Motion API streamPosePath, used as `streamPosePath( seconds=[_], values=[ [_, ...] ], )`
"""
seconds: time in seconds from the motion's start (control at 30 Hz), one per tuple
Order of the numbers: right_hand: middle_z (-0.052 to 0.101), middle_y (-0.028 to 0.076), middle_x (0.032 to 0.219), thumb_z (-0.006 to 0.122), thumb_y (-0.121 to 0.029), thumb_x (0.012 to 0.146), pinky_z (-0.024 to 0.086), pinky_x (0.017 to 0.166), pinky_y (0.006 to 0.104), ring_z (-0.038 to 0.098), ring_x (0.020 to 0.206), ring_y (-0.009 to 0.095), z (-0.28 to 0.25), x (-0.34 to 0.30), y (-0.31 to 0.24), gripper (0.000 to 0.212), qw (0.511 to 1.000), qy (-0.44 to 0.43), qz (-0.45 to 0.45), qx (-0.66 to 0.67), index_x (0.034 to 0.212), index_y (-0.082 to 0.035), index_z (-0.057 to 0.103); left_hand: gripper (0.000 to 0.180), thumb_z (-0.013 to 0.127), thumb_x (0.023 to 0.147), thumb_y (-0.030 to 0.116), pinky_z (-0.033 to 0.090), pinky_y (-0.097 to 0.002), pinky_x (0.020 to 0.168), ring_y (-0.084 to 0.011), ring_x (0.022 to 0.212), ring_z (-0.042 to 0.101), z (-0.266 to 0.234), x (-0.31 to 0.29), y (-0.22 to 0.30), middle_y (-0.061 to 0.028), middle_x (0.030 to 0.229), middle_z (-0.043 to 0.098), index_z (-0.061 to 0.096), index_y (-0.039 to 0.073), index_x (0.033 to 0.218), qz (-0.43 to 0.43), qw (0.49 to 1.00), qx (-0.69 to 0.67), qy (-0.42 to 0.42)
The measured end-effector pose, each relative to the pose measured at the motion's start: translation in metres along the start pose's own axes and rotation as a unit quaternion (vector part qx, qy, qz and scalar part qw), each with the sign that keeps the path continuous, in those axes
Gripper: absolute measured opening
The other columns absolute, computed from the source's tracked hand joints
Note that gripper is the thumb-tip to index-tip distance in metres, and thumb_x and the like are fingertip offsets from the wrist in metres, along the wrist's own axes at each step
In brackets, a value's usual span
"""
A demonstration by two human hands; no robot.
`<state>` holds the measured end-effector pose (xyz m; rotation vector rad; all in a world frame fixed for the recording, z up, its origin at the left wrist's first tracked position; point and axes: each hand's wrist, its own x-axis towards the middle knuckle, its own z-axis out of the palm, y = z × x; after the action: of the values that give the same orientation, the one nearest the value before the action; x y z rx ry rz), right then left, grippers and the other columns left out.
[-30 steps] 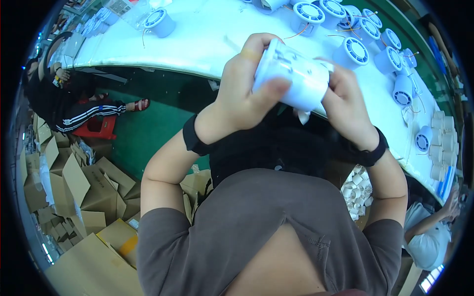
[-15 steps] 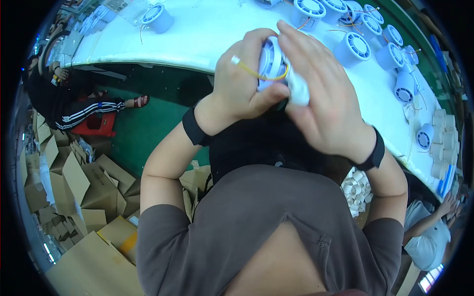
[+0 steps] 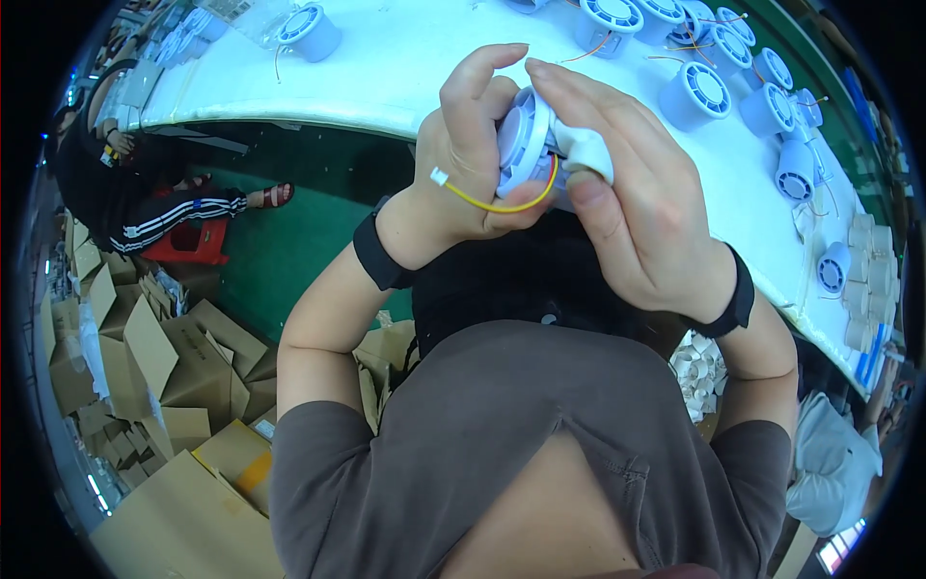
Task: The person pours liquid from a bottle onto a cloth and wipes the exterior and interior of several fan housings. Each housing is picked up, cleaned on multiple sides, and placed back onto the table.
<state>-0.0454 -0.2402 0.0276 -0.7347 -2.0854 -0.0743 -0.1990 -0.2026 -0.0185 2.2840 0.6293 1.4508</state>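
Snugly, the bent fingers of the left hand (image 3: 436, 188) grip a pale round fan unit (image 3: 521, 145), its slotted rim tilted toward the left palm, the thumb beneath it and the index finger raised clear above. The fingers of the right hand (image 3: 656, 212) lie long and close together on the fan unit's right, and their thumb nips a crumpled white wad (image 3: 585, 152) against its side; I cannot tell what the wad is made of. A yellow-and-red lead (image 3: 497, 206) loops out below the fan unit and ends to its left in a small white connector (image 3: 439, 177). Black wristbands (image 3: 379, 253) circle both wrists, lower than the fan unit.

Beyond the fan unit stretches the white surface (image 3: 395, 77). To its left on that surface stands a single wired fan (image 3: 310, 34); to its right, a cluster of similar fans (image 3: 696, 96) trails thin wires, with stacked cream-coloured rings (image 3: 857, 280) farther right. Down to the fan unit's left, a co-worker (image 3: 101, 188) in striped trousers sits on a red stool (image 3: 193, 241), and opened cardboard boxes (image 3: 183, 367) crowd the floor nearer the viewer.
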Motion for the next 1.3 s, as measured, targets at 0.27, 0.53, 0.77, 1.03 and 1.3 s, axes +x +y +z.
streamPosePath(
  seconds=[0.27,0.53,0.77,1.03,1.3],
  values=[
    [0.054,0.014,0.065,0.021,-0.036,0.087,0.041,0.041,0.0248,0.050,0.046,0.019,-0.018,-0.001,-0.001,0.051,0.466,-0.059,0.600,0.648,0.084,0.004,0.052,0.062,0.052,0.072,0.041,0.042,-0.0302,0.054,-0.0277,0.061,0.053,-0.028,0.033,0.006,-0.0160,0.072,0.053,0.030,-0.003,0.110,0.007,0.998,0.044,0.039],
    [0.049,0.011,0.055,0.022,-0.033,0.086,0.034,0.039,0.0221,0.044,0.044,0.016,-0.035,-0.036,0.024,0.048,0.586,0.020,0.521,0.621,0.074,0.004,0.050,0.057,0.051,0.074,0.043,0.045,-0.0308,0.064,-0.0315,0.077,0.056,-0.103,0.078,-0.097,-0.0195,0.083,0.056,0.041,-0.003,0.107,-0.202,0.882,0.425,0.018],
    [0.048,0.010,0.055,0.023,-0.033,0.086,0.036,0.045,0.0243,0.044,0.045,0.016,-0.024,-0.057,0.034,0.047,0.573,0.093,0.572,0.580,0.073,0.003,0.050,0.056,0.055,0.072,0.041,0.043,-0.0361,0.072,-0.0332,0.084,0.053,-0.117,0.092,-0.139,-0.0197,0.092,0.054,0.041,0.005,0.113,-0.247,0.760,0.570,-0.189],
    [0.054,0.013,0.071,0.024,-0.031,0.087,0.040,0.052,0.0279,0.050,0.056,0.020,-0.019,-0.076,0.049,0.045,0.535,0.114,0.533,0.645,0.081,0.004,0.050,0.053,0.054,0.072,0.036,0.041,-0.0348,0.077,-0.0310,0.088,0.052,-0.031,0.109,-0.117,-0.0215,0.099,0.051,0.043,0.003,0.112,0.018,0.928,0.365,-0.071],
    [0.049,0.012,0.061,0.021,-0.033,0.087,0.037,0.050,0.0272,0.045,0.050,0.019,-0.021,-0.078,0.043,0.047,0.552,0.108,0.515,0.646,0.078,0.004,0.049,0.061,0.059,0.065,0.047,0.043,-0.0325,0.069,-0.0273,0.078,0.055,-0.002,0.123,-0.152,-0.0168,0.089,0.056,0.049,0.003,0.105,-0.402,0.871,0.247,-0.135]
  ],
)
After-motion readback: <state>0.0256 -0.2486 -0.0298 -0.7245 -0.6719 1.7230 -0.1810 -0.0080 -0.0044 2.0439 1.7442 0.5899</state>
